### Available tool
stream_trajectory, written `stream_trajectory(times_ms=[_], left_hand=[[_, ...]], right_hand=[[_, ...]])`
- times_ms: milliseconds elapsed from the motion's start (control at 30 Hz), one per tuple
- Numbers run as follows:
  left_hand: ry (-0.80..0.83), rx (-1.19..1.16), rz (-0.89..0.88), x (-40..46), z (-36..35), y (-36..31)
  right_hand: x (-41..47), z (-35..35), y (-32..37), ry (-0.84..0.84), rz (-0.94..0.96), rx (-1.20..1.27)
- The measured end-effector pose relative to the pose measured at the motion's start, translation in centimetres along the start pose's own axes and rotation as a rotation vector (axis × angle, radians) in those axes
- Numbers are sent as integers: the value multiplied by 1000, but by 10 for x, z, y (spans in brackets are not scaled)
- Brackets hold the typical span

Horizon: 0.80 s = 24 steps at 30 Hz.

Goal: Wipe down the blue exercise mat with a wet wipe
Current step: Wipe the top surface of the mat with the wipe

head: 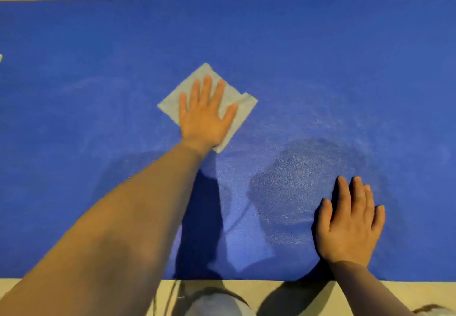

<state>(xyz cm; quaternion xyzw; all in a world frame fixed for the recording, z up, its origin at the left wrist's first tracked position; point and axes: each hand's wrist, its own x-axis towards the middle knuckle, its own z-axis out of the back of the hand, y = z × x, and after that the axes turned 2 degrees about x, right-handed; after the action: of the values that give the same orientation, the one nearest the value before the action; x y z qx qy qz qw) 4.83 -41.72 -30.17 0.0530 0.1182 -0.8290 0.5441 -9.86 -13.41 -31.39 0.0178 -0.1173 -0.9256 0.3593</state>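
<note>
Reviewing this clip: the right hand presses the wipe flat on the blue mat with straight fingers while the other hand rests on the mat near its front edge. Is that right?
Not quite. The head view shows the left hand pressing the wipe flat on the blue mat with straight fingers; the right hand is the one resting on the mat near its front edge.

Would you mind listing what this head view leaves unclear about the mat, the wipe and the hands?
- Blue mat: both ends cut off by the frame edges.
- Wet wipe: its middle is hidden under the left hand.
- Right hand: palm pressure on the mat not visible.
- White speck: cut off at the left edge.
</note>
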Motion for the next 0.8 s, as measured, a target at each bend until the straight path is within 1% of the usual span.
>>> stream_trajectory(times_ms=[67,133,200,267,300,367,433,500,533,567,600,667,700,733,800], left_hand=[[-39,-38,211,-5,11,65],[-43,-67,356,-14,17,103],[-76,-86,482,-14,13,105],[-81,-102,557,-12,6,79],[-77,-96,531,-13,1,59],[-72,-61,353,-20,-12,9],[-57,-21,114,-44,-26,-54],[43,-1,-166,-77,-40,-113],[106,35,-321,-90,-44,-130],[123,76,-450,-94,-46,-135],[113,100,-537,-90,-46,-130],[47,77,-577,-78,-42,-100],[21,51,-534,-75,-43,-79],[16,25,-437,-73,-42,-54],[-83,10,-212,-73,-37,0]], right_hand=[[1,0,1,-3,5,3],[0,0,1,-7,-3,3],[0,0,3,-2,-5,6],[-1,-1,2,6,-8,-1],[-1,-2,1,1,-7,-6],[-2,-4,1,-19,3,-10],[-1,-4,-1,-15,3,-15],[-1,-4,-2,-13,-5,-13],[-1,-4,-1,-13,-7,-8],[-1,-4,0,-16,-4,-2],[0,-3,2,-19,1,1],[1,-3,1,-11,0,4],[1,-3,0,-5,-3,5],[0,-2,-1,-7,-1,7],[0,-2,-1,-9,1,13]])
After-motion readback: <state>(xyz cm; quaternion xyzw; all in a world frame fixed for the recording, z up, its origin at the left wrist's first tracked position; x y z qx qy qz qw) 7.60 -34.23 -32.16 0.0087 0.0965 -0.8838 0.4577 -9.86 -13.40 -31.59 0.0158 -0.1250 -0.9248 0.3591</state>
